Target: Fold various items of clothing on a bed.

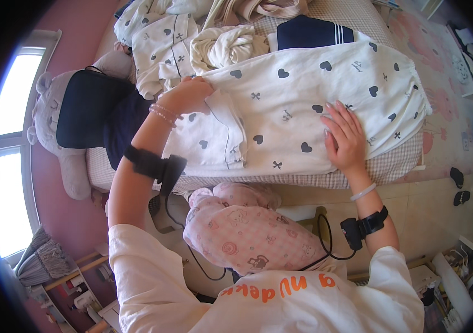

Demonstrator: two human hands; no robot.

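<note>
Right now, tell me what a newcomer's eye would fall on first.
Probably the long white cloth garment printed with dark hearts and bows, spread across the checked bed, with the left hand curled at its left end and the right hand flat on its right half. Next, likely, the big pale-grey plush bear by the pink wall, left of the bed.

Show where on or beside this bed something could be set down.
Bare checked bedspread shows beyond the navy garment; bare floor, between bed and black slippers. Crowded: around the left hand, where heart-print clothes meet a cream bundle.
</note>
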